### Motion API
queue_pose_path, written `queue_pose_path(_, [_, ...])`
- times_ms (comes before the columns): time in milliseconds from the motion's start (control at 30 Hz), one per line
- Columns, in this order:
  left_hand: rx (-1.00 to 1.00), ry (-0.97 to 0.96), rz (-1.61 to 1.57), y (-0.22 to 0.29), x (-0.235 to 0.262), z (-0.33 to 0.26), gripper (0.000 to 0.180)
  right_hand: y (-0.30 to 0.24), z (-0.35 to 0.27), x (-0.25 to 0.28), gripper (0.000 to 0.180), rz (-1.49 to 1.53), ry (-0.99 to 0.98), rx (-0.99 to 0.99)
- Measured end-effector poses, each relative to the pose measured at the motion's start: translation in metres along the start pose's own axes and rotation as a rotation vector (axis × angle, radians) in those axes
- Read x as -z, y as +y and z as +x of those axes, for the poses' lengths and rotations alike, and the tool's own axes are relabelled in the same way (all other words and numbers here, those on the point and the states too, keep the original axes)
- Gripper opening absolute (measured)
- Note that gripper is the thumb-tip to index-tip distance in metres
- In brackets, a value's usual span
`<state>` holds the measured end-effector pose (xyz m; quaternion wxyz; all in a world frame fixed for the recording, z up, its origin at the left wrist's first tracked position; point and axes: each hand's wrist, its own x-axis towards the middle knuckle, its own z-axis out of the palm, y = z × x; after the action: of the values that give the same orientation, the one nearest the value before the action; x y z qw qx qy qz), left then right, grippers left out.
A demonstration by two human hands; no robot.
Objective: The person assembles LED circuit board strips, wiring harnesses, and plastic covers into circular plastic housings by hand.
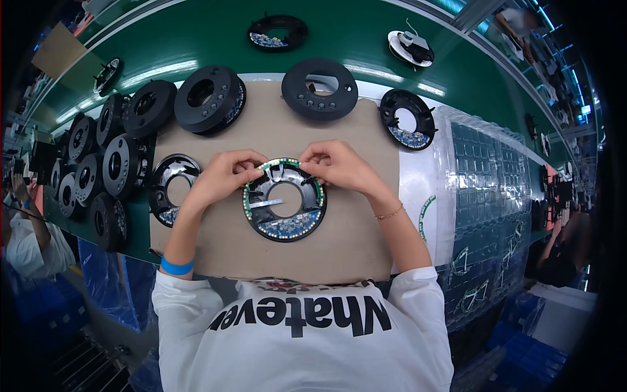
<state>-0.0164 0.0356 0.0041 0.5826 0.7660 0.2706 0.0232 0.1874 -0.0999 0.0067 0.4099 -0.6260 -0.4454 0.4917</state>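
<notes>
On the brown cardboard mat lies a round black plastic housing [262, 214] with a hole in its middle. A blue circuit board [295, 227] covers its near side, and a pale flat ribbon cable [266, 203] reaches toward the hole. Along the rim runs a thin curved green LED strip [284, 161]. My left hand [225, 174] pinches this strip at the upper left of the rim. At the upper right, my right hand [337, 166] pinches it too, thumb and finger closed. Fingertips hide parts of the strip there.
Another open black housing [157, 201] sits left of my left forearm. Several black ring covers [204, 99] crowd the left side. Past the mat stand a cover [319, 89] and a housing [407, 119]. Clear plastic trays [486, 170] and a loose LED strip [426, 219] lie right.
</notes>
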Motion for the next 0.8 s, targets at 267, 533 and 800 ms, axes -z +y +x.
queue_pose_path(267, [-0.193, 0.087, 0.076, -0.005, -0.004, -0.004, 0.032, 0.003, 0.007, 0.003, 0.013, -0.255, -0.04, 0.313])
queue_pose_path(533, [-0.31, 0.077, 0.129, -0.006, -0.005, -0.009, 0.035, 0.006, 0.005, 0.004, 0.012, -0.4, -0.086, 0.47])
queue_pose_path(800, [-0.472, 0.084, 0.342, -0.008, -0.01, -0.016, 0.04, 0.001, 0.003, 0.006, 0.007, -0.484, -0.138, 0.459])
